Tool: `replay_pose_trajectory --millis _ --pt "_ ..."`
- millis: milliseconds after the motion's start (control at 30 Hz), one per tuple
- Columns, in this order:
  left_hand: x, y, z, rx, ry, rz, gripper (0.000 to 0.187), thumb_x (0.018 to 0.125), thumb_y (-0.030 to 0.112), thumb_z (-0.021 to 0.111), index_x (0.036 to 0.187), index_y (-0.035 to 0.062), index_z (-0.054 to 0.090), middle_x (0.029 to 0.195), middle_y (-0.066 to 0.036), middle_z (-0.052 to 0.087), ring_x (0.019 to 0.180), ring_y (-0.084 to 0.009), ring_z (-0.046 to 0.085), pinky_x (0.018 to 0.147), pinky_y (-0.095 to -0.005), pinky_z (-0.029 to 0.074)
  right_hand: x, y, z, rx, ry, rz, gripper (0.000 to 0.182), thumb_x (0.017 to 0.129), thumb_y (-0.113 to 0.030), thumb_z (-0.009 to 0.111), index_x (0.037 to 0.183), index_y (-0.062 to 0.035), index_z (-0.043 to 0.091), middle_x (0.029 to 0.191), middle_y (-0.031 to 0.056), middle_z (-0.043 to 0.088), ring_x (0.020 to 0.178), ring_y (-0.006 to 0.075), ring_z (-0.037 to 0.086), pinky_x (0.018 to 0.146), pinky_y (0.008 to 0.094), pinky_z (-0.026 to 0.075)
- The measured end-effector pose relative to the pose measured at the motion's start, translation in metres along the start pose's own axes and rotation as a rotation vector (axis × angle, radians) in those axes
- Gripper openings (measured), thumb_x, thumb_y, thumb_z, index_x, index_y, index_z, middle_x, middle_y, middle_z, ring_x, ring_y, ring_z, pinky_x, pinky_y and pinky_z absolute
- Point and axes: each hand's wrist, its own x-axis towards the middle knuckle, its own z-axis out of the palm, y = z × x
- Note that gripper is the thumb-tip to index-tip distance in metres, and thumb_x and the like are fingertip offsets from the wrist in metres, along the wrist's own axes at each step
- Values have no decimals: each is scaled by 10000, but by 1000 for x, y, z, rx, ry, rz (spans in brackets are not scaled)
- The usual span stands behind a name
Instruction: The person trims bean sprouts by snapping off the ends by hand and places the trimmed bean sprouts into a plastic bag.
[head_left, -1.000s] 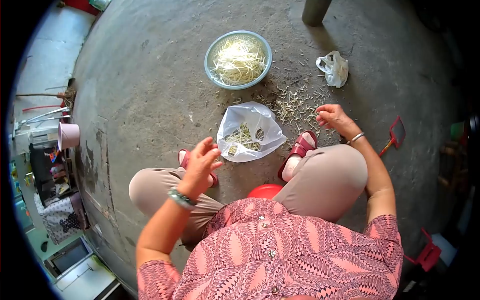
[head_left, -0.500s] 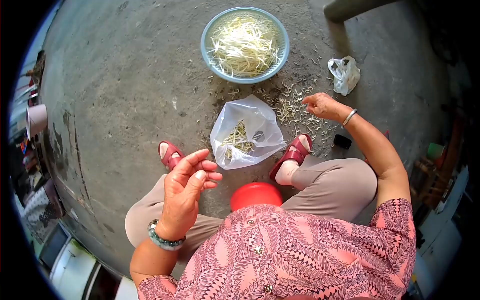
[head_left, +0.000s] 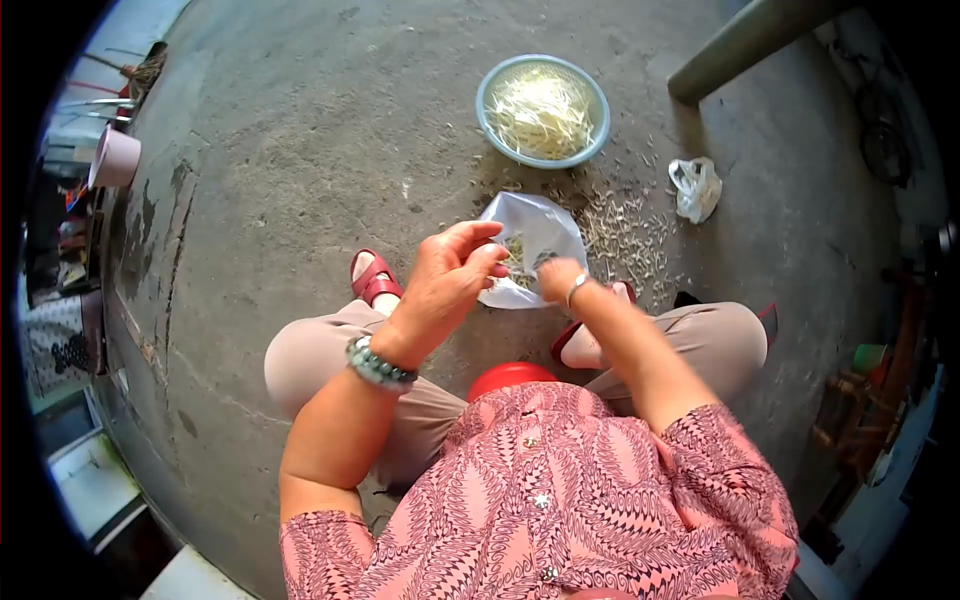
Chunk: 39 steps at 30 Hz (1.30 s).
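Note:
My left hand (head_left: 450,278) is raised at the near left side of a clear plastic bag (head_left: 540,225), its fingers curled with gaps between them and nothing visible in them. Over the bag's right side is my right hand (head_left: 560,278), blurred, its fingers pointing down toward the opening; what they hold cannot be made out. Some sprouts (head_left: 516,255) show inside the bag, partly behind my left hand. Beyond it, a light blue basket (head_left: 602,120) holds a heap of white bean sprouts (head_left: 540,112).
Small root scraps (head_left: 630,235) are scattered on the floor right of the bag. A knotted white bag (head_left: 697,190) lies near a thick post (head_left: 745,50). My feet in red sandals flank the bag, and a red stool (head_left: 512,377) is beneath me. A pink bucket (head_left: 117,158) stands far left.
My right hand has moved left from above the scraps to the bag. My left hand has moved right and forward, close to the bag. The view has shifted, with the basket now farther right.

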Motion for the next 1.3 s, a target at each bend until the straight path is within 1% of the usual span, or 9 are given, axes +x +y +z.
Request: replay_pose_trajectory --millis 167,267,467,600,733,867,967,1267,1300 --pt "-9 -4 -4 85 -49 69 300 910 141 535 1154 -32 547 947 -71 633 804 -119 619 689 -234 495 -51 -8 1 41 -162 94 326 776 -168 531 1055 -38 637 1162 198 598 1076 282 593 871 420 489" --pt "-3 -21 -9 161 -80 161 297 894 116 536 1140 -50 549 925 -76 637 772 -121 610 671 -248 499 -49 1 -32 130 215 100 217 773 -149 508 888 -37 655 886 192 671 829 306 673 727 420 538" --pt "0 -44 -2 640 -125 202 280 870 114 530 1076 -67 581 730 -69 616 696 -92 577 623 -250 478 -116 -7 -133 740 142 9 173 779 -120 495 738 7 605 581 91 602 487 174 624 397 314 496" --pt "26 -99 13 1034 -316 108 254 790 146 471 898 -27 623 795 -232 633 748 -374 623 686 -436 475 -136 0 -137 797 180 -44 179 744 -115 516 676 39 578 550 101 586 455 168 593 385 303 473" --pt "64 -147 59 828 -12 466 204 779 95 457 844 -7 620 853 -229 632 845 -389 610 776 -455 479 -146 0 -131 853 255 4 229 751 -153 529 799 47 629 608 145 619 477 199 603 430 333 487" --pt "62 -222 43 983 49 56 272 788 112 469 985 -17 603 981 -286 597 960 -436 569 850 -458 461 -156 -7 -135 999 388 -16 398 775 -191 553 1105 27 594 755 179 659 634 230 649 603 336 525" --pt "52 -243 -1 958 181 -355 487 793 197 504 1217 -37 454 1145 -342 516 1080 -450 523 937 -470 425 -146 5 -125 847 475 -119 364 845 -151 581 1166 19 557 762 82 633 703 128 599 654 277 493" --pt "27 -182 -5 892 463 -384 779 731 219 586 1348 -77 214 1290 -333 323 1138 -496 423 975 -468 388 -163 -16 -143 1173 486 -224 342 838 -143 582 1135 25 576 678 72 628 639 124 615 602 273 494" --pt "29 -190 -4 916 535 -335 657 737 220 578 1297 -53 368 1233 -304 424 1122 -456 461 969 -470 388 -160 -17 -144 1182 487 -222 363 838 -163 593 1138 39 569 707 66 619 645 112 586 593 267 477"
